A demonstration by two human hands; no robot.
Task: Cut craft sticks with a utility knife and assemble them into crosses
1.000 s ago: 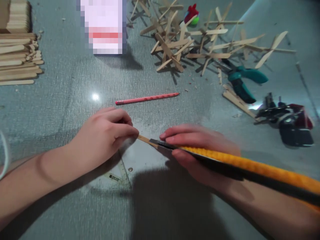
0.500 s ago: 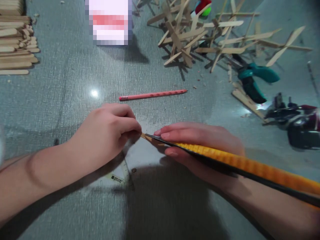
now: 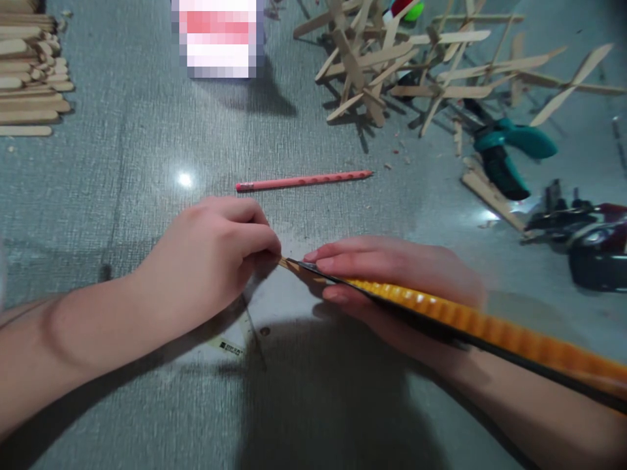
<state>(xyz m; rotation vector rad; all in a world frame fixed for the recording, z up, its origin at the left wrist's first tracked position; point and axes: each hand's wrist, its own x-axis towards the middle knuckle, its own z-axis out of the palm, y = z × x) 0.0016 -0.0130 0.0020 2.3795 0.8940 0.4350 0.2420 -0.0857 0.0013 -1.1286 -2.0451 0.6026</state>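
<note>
My left hand (image 3: 220, 248) is closed, its fingertips pinching a thin wooden stick (image 3: 288, 262). Around the front of a glue gun with a ribbed orange body (image 3: 441, 310) are the fingers of my right hand (image 3: 386, 271). The tool's narrow dark tip meets the stick beside my left fingertips. Beneath the hands lies a pale, see-through set square (image 3: 230, 346) with a small printed label. A pink pencil (image 3: 304, 180) rests just beyond my hands. What the orange tool is exactly stays uncertain, as its far end runs out of view at the right.
Stacked craft sticks (image 3: 29, 117) lie at the far left. A blurred white and red container (image 3: 218, 39) stands at the back. Joined sticks (image 3: 362, 72) spread over the back right, near teal-handled pliers (image 3: 529, 140) and a dark red and black object (image 3: 597, 254).
The view has shifted slightly, so the table items sit a little higher and further right. Both hands keep nearly the same pose and hold.
</note>
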